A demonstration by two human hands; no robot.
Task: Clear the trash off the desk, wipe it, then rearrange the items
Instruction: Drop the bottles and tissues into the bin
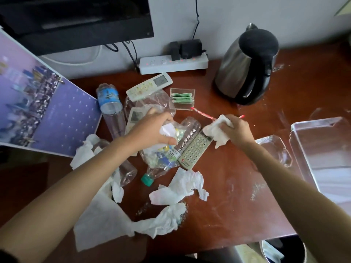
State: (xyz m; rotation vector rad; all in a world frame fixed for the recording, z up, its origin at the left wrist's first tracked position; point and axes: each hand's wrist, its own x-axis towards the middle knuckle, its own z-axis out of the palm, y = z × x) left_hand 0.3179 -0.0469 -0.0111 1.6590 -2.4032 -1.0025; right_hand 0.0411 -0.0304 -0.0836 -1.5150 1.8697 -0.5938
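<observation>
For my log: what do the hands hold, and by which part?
The left hand grips a crumpled white paper scrap around its middle; the right hand clutches a crumpled tissue by its upper part.

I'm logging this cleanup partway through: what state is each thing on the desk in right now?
left hand, grips crumpled paper
right hand, grips tissue wad
kettle, upright, lid shut
power strip, adapters plugged in, switch lights lit
blue-label bottle, lying down
green-cap bottle, crushed, capped
grey remote, face up
loose tissues, crumpled
</observation>
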